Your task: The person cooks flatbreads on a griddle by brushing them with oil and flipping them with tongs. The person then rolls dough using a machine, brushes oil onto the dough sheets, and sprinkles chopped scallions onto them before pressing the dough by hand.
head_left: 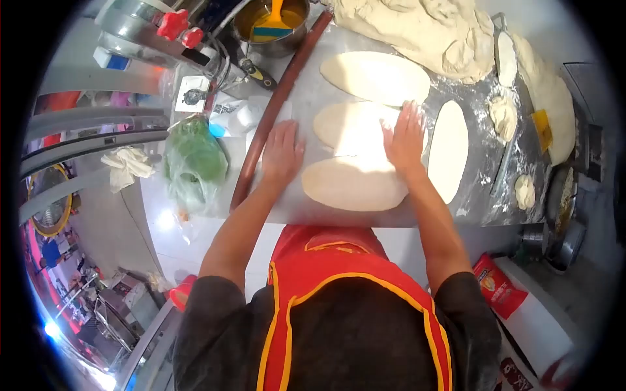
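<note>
Four flat oval sheets of dough lie on the metal work surface (293, 195). My right hand (405, 140), fingers extended, rests at the right end of the middle sheet (349, 127), its fingertips near the top sheet (375, 75). Flat on the metal just left of the sheets is my left hand (282, 153), holding nothing, close to a long brown rolling pin (277, 114). Nearest my body is the bottom sheet (352, 186). The fourth sheet (448, 151) stands lengthwise to the right of my right hand. Glare whitens the middle sheet.
A large dough mass (424, 29) sits at the back, with more dough (551, 104) at the right. A yellow scraper (542, 130) touches it. At the left are a metal bowl (285, 47) with a brush, a green-filled plastic bag (194, 156) and a white scale-like device (192, 93).
</note>
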`<move>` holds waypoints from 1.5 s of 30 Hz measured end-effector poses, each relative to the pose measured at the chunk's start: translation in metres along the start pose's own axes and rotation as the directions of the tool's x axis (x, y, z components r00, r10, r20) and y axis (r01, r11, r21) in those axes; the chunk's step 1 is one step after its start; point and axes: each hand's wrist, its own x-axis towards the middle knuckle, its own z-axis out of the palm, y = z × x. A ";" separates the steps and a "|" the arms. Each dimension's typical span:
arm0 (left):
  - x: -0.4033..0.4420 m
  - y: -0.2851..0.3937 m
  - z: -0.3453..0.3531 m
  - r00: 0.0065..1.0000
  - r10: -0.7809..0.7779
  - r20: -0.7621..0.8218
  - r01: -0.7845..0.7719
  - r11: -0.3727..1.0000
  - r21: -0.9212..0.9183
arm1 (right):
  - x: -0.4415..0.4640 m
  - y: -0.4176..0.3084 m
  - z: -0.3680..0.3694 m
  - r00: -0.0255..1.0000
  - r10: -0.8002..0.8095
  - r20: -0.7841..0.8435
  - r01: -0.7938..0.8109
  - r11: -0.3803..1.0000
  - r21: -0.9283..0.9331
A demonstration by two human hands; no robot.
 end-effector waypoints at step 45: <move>0.011 0.017 0.007 0.986 -0.033 0.162 0.006 0.987 0.161 | 0.237 0.425 -0.004 0.790 0.604 -0.108 -0.563 0.783 0.263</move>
